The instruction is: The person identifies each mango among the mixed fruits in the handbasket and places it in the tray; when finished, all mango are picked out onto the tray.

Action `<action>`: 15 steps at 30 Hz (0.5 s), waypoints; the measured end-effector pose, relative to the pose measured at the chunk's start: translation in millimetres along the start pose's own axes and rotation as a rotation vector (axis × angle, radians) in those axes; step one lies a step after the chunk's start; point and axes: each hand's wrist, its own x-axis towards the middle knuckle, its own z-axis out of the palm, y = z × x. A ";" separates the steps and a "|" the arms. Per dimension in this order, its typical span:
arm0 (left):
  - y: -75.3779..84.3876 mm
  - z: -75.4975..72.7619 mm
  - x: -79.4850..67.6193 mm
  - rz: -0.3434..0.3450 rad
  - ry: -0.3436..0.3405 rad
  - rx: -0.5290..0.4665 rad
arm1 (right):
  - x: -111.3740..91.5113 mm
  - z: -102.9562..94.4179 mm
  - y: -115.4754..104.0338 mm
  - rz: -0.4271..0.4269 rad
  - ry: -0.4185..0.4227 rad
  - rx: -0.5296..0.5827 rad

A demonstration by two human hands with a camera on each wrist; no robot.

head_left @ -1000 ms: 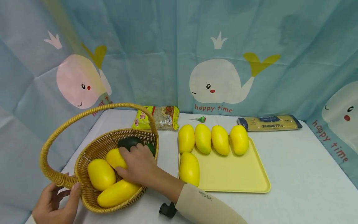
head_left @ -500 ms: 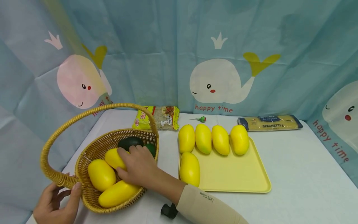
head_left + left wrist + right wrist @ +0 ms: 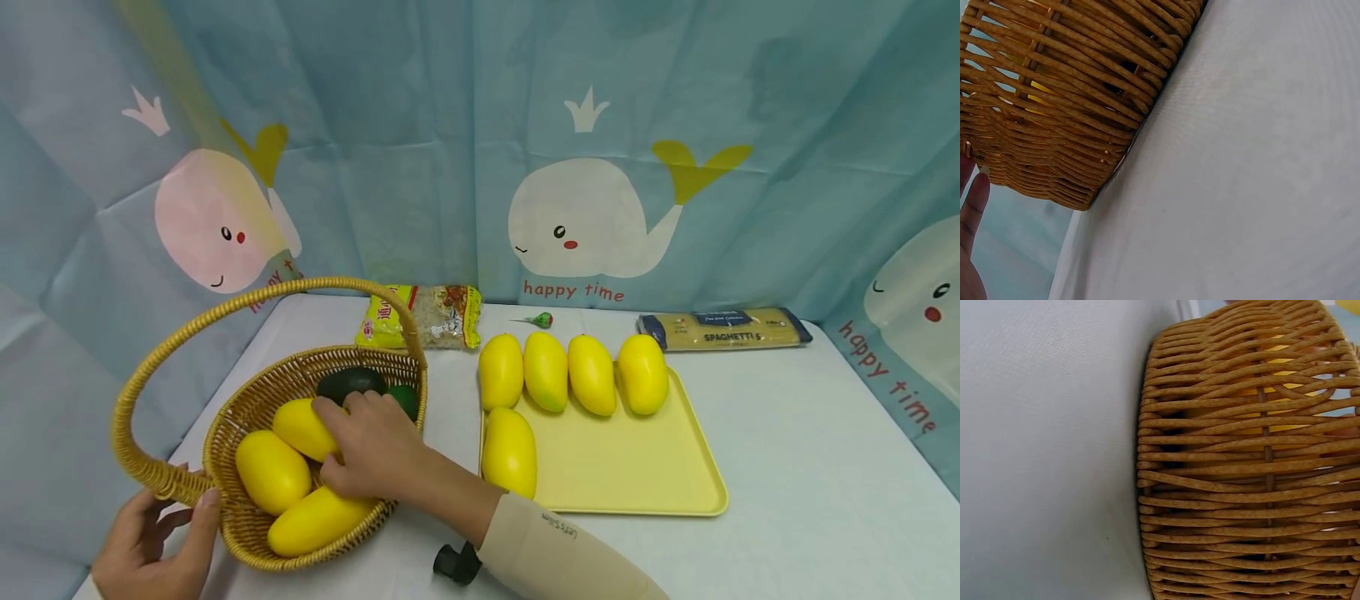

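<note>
My left hand (image 3: 153,546) pinches the wicker basket (image 3: 251,404) at the foot of its arched handle, thumb on the near-left rim. In the left wrist view, fingers (image 3: 974,209) show beside the basket wall (image 3: 1054,112). My right hand (image 3: 378,442) reaches down into the basket, index finger beside a yellow mango (image 3: 296,425); its fingertips are hidden, and I cannot tell whether they hold anything. Two more mangoes, one upright-looking mango (image 3: 272,473) and one lying mango (image 3: 318,521), are near it. Behind the hand sit a dark avocado (image 3: 348,383) and a green fruit (image 3: 405,400).
A yellow tray (image 3: 622,467) to the right bears several mangoes along its back and left side. Behind lie a yellow food packet (image 3: 442,317), a small green-and-red item (image 3: 542,319) and a spaghetti pack (image 3: 727,331). A black object (image 3: 453,565) lies by the right forearm.
The mango beside my right index finger has shifted slightly left in the basket. The basket has edged a little to the right, with my left hand still on it.
</note>
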 end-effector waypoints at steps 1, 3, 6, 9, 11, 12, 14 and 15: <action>-0.4 0.1 0.0 0.001 0.002 0.000 | -0.3 -0.7 0.4 -0.007 -0.004 0.012; -1.3 0.4 -0.2 0.000 0.004 0.000 | -1.2 -2.0 1.1 -0.018 -0.008 0.033; -1.9 0.6 -0.1 -0.004 0.007 0.006 | -2.5 -3.3 2.0 -0.029 -0.014 0.068; -1.4 1.0 -0.3 -0.010 0.008 0.015 | -4.6 -5.3 2.7 -0.026 -0.020 0.112; -0.8 1.2 -0.9 -0.016 0.010 0.024 | -6.5 -7.0 2.6 -0.013 -0.026 0.152; -0.6 1.1 -1.0 -0.017 0.010 0.024 | -7.5 -8.1 2.6 -0.003 -0.029 0.176; -0.2 1.0 -1.4 -0.018 0.008 0.026 | -9.7 -10.4 2.6 0.023 -0.036 0.236; -0.1 0.9 -1.3 -0.018 0.007 0.023 | -10.8 -11.8 2.8 0.041 -0.042 0.277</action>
